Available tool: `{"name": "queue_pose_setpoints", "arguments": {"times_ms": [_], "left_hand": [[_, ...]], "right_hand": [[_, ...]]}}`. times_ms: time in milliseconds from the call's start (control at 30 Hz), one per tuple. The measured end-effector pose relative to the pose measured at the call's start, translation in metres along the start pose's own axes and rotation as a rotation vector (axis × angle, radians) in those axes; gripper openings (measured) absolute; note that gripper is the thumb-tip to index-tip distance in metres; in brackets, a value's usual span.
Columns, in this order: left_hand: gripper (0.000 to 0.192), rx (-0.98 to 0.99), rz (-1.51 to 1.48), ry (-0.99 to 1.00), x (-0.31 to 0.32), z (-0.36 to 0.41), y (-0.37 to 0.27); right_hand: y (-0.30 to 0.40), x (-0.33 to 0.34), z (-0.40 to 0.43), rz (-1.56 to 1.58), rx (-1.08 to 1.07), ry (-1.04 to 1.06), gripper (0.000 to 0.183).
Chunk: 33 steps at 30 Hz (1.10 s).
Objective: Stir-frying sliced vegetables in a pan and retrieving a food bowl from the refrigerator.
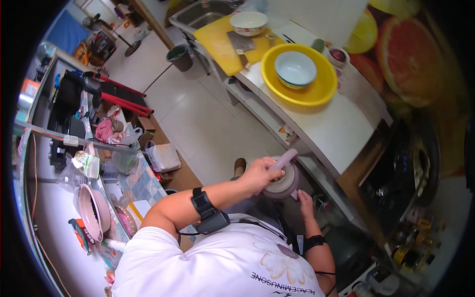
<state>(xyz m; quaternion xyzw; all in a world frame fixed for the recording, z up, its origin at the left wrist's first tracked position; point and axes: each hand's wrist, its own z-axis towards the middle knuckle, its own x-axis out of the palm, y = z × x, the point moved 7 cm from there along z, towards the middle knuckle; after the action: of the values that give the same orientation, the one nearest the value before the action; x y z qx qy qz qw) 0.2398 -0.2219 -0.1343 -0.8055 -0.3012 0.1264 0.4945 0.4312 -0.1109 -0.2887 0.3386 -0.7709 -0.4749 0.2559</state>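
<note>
A lilac kettle [293,182] with a pale round lid is held low before my body, beside the counter. My left hand [261,172] grips its raised, curved handle [285,160], fingers wrapped around the lower end. Close to the short spout [294,194] is my right hand [306,204], its fingers bent near the tip; whether they touch or pinch it is not clear. Above on the white counter [330,130] sits a yellow basin [323,91] with a pale blue-white bowl [295,68] inside.
A cleaver [240,41] and a floral bowl [248,23] rest on a yellow cutting board [213,41] near the sink [207,16]. A dark wok [426,148] stands at the right. Cluttered shelves, a red-framed step stool [124,94] and a bin [180,58] border the floor.
</note>
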Motion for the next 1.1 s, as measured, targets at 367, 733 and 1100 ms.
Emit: {"name": "queue_pose_setpoints", "arguments": {"times_ms": [367,733,1100], "left_hand": [[0.031,0.011,0.508,-0.2,-0.164,0.106,0.067],[0.032,-0.512,0.942,-0.146,-0.349,0.266,0.19],[0.04,-0.622,0.816,-0.23,-0.41,0.322,0.235]], "right_hand": [[-0.057,-0.011,0.009,-0.277,0.187,-0.249,0.02],[-0.015,0.083,0.004,-0.587,0.614,-0.056,0.02],[-0.026,0.108,0.052,-0.53,0.708,-0.034,0.019]]}}
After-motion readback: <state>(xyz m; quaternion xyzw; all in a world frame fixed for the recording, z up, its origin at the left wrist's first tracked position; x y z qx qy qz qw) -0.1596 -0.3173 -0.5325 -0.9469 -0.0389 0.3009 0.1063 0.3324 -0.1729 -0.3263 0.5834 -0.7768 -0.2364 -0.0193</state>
